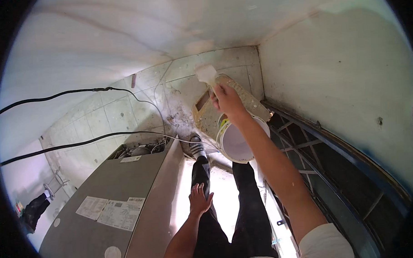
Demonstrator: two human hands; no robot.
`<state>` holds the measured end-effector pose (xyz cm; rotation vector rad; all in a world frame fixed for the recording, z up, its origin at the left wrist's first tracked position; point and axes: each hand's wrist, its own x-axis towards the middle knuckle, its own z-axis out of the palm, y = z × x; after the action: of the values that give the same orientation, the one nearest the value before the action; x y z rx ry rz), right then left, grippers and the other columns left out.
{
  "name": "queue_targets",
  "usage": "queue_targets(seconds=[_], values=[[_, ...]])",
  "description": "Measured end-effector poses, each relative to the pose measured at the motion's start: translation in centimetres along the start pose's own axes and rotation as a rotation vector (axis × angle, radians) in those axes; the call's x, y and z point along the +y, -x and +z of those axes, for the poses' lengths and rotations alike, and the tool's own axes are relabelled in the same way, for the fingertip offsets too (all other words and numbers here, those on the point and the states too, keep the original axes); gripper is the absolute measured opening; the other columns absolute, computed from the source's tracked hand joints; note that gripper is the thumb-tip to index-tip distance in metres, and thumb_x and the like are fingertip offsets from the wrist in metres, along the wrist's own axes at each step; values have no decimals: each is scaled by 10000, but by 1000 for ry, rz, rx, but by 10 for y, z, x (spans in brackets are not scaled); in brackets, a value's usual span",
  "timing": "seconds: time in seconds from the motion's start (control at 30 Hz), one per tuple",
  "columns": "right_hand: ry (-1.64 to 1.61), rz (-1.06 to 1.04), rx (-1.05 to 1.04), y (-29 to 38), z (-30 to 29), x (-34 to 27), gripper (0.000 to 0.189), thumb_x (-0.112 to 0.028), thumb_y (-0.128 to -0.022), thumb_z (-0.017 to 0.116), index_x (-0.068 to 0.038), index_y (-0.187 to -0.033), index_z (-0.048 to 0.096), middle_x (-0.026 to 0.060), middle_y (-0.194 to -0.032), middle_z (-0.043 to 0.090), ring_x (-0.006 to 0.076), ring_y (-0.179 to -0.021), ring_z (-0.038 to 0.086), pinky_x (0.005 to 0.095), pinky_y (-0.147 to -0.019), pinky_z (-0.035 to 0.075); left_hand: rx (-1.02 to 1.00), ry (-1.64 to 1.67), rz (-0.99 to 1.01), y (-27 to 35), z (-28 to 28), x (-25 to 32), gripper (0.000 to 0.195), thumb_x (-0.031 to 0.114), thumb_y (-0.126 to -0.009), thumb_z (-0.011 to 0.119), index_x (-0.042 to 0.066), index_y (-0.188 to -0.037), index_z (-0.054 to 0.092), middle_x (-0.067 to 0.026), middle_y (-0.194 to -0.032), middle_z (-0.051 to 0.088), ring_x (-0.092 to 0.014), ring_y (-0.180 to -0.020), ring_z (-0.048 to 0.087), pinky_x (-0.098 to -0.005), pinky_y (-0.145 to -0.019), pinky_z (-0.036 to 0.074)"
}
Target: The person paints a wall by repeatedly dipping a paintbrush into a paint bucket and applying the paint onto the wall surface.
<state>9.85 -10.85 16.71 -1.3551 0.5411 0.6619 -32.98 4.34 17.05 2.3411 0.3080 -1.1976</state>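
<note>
My right hand (226, 100) is closed on the handle of a wide paintbrush (206, 74) whose bristles are coated white. The brush is above a worn, paint-spotted stool or box (206, 120). Under my right forearm is a round bucket (236, 145) with pale paint inside, its rim partly hidden by the arm. Beside my thigh and over the leg of my dark trousers hangs my left hand (200, 199), fingers spread and holding nothing.
A grey appliance (126, 179) with paper labels lies at the left, with black cables (74, 144) running past it. Metal grating (306, 146) borders the right wall (337, 66). Another person's leg (35, 211) shows at far left. A tiled floor (117, 115) meets the walls.
</note>
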Motion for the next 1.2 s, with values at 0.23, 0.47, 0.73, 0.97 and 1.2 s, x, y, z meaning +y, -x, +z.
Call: queue_targets(seconds=[0.23, 0.47, 0.73, 0.97, 1.2], values=[[112, 299, 160, -213, -3, 86, 276, -210, -996, 461, -34, -798, 541, 55, -632, 484, 139, -486, 439, 288, -417, 305, 183, 27, -60, -38, -19, 33, 679, 476, -862, 680, 30, -1336, 486, -209, -1405, 450, -371, -1339, 398, -511, -1078, 328], [470, 414, 121, -341, -36, 112, 164, -82, -880, 560, 46, -790, 610, 136, -658, 583, 231, -544, 555, 399, -518, 443, 178, 203, -119, -40, -8, 42, 594, 413, -822, 732, 73, -1271, 544, -151, -1426, 479, -346, -1357, 405, -508, -1111, 315], [-122, 247, 123, -354, -21, 108, 311, -243, -1009, 475, -19, -808, 552, 63, -655, 530, 180, -506, 480, 359, -461, 378, 99, 182, -175, -45, 9, 48, 610, 517, -808, 718, 60, -1194, 599, -125, -1425, 488, -299, -1353, 412, -472, -1090, 322], [-198, 379, 387, -316, -3, 127, 286, -260, -1008, 490, -46, -827, 543, -1, -622, 426, 112, -461, 337, 275, -429, 301, 264, 691, -304, -103, -24, 49, 627, 230, -930, 609, -97, -1394, 341, -301, -1327, 456, -427, -1256, 435, -524, -1089, 316], [-211, 84, 79, -303, -12, 128, 275, -309, -1029, 511, -45, -1045, 585, 36, -815, 548, 119, -586, 464, 277, -449, 359, 823, 796, 15, -300, -67, 76, 458, 182, -990, 494, -102, -1336, 396, -286, -1367, 434, -430, -1292, 410, -475, -1090, 312]])
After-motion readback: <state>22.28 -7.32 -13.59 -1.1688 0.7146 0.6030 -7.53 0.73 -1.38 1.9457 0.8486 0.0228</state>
